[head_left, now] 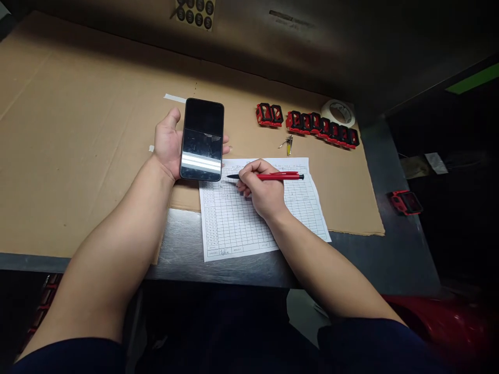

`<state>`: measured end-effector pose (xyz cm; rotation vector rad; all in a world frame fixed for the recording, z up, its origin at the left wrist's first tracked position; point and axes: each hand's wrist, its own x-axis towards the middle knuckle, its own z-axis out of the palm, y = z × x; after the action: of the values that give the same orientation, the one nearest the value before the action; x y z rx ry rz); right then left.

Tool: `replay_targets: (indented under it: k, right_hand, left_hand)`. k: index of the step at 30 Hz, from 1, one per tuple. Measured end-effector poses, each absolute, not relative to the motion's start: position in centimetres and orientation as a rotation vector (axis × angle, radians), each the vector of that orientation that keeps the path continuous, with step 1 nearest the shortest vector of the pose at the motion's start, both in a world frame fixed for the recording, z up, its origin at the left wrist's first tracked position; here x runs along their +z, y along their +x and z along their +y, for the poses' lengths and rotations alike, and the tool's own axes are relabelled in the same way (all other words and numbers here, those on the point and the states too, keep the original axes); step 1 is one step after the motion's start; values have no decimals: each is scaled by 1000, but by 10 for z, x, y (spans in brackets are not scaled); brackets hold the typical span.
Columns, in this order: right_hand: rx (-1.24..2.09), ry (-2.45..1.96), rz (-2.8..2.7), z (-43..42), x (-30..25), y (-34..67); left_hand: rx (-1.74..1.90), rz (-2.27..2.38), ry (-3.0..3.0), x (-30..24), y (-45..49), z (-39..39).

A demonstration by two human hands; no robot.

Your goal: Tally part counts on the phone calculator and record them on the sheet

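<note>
My left hand point(167, 143) holds a black smartphone point(201, 139) with a dark screen, palm up, over the cardboard sheet point(78, 130). Its thumb lies along the phone's left edge and fingertips show at the right edge. My right hand point(260, 189) is closed on a red pen point(268, 176) with a black tip. The tip points left and rests on a white printed form point(237, 223) with a grid of rows. The form lies partly on the cardboard and partly on the grey metal table point(374, 259).
A row of several red-and-black plastic parts point(322, 127) lies at the back right, with a roll of white tape point(338, 111) behind it. A small key-like tool point(288, 143) lies near the form. One more red part point(405, 201) sits at the table's right edge.
</note>
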<state>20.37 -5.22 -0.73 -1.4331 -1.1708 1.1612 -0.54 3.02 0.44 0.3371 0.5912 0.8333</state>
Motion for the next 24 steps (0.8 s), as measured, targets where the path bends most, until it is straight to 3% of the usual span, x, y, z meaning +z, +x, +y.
replay_targets:
  k: [5, 24]
  right_hand:
    - [988, -1443, -1332, -57, -9, 203]
    - [992, -1469, -1422, -57, -3, 204]
  left_hand:
    - [803, 640, 333, 12, -10, 28]
    - [744, 714, 437, 18, -14, 25]
